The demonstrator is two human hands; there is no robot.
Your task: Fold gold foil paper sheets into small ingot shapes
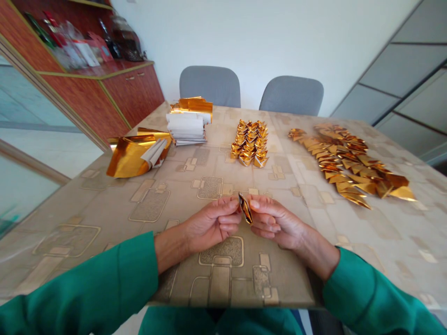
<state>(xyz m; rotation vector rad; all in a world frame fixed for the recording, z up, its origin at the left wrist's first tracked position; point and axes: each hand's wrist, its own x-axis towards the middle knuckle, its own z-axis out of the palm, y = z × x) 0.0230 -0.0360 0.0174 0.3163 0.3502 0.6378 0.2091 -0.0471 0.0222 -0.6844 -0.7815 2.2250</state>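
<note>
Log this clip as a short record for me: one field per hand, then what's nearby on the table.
left hand: pinches a folded gold foil piece
right hand: pinches the same piece from the other side
surface: patterned tabletop
nearby: cluster of folded gold pieces; spread of folded gold pieces
farther: stack of white-backed sheets; loose gold foil sheets

**Gold by the Count**

Over the table [181, 186], one folded gold foil piece [245, 208] sits between one left hand [209, 225] and one right hand [274, 223]. On the table lie two heaps of folded gold pieces [345, 163] and two stacks of gold-and-white sheets [188, 123]. Beyond the table stand two grey chairs [209, 86].
</note>
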